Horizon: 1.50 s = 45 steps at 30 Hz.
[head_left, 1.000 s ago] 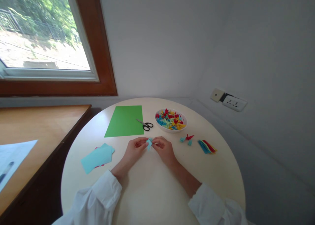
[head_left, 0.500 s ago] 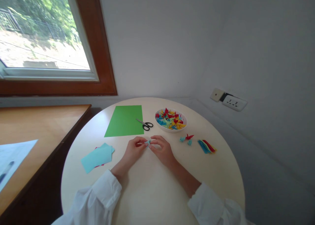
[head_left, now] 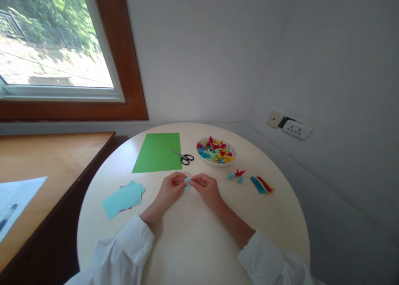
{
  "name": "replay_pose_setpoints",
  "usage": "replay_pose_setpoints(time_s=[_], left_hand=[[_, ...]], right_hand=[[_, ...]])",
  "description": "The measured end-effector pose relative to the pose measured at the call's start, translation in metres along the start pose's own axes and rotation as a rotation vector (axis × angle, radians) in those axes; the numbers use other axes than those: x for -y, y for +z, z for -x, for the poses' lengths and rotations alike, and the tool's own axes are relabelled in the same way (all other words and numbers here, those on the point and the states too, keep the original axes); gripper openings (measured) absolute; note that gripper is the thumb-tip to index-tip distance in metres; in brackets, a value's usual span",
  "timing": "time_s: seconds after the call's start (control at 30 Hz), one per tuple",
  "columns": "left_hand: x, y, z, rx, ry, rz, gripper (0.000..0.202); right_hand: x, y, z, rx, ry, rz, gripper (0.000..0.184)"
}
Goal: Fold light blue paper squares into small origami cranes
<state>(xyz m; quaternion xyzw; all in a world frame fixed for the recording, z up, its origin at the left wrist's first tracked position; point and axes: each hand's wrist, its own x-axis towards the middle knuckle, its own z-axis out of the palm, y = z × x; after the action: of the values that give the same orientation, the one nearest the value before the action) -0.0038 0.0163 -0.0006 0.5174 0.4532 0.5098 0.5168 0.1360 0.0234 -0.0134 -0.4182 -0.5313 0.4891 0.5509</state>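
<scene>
Over open tabletop (head_left: 193, 239), rim (head_left: 294, 189) well apart, both hands (head_left: 171, 188) (head_left: 207, 189) pinch-tight on seemingly folded paper (head_left: 187, 180)

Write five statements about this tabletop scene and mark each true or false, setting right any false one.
1. The left hand and right hand both hold a small light-blue paper. True.
2. The scissors lie wholly on the green sheet. False: the blades of the scissors overlap the green sheet, but the handles reach past its edge.
3. The white bowl holds folded pieces in several colours. True.
4. The light-blue sheets lie right of both hands. False: the light-blue sheets lie left of them.
5. The scissors are in the right hand. False: neither hand touches them.
</scene>
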Motion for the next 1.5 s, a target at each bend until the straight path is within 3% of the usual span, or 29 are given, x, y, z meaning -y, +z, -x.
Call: replay_pose_setpoints(time_s=[0.17,0.3,0.47,0.9,1.5], left_hand=[[-0.0003,-0.0008,0.0004,0.025,0.012,0.031,0.034],[-0.0004,-0.0021,0.0007,0.067,0.065,0.003,0.024],[-0.0036,-0.0025,0.0019,0.071,0.052,-0.005,0.017],[0.0015,-0.0051,0.0003,0.042,0.071,-0.052,0.026],[-0.0028,-0.0024,0.0014,0.049,0.060,-0.016,0.023]], right_hand=[[0.0029,0.0013,-0.0015,-0.016,0.071,-0.145,0.015],[0.0019,0.0001,-0.0041,-0.015,0.079,-0.188,0.012],[0.0000,-0.0027,-0.0056,-0.009,0.088,-0.147,0.009],[0.0021,-0.0036,-0.0034,0.064,0.122,-0.223,0.020],[0.0050,-0.0034,-0.0015,0.039,0.176,-0.144,0.012]])
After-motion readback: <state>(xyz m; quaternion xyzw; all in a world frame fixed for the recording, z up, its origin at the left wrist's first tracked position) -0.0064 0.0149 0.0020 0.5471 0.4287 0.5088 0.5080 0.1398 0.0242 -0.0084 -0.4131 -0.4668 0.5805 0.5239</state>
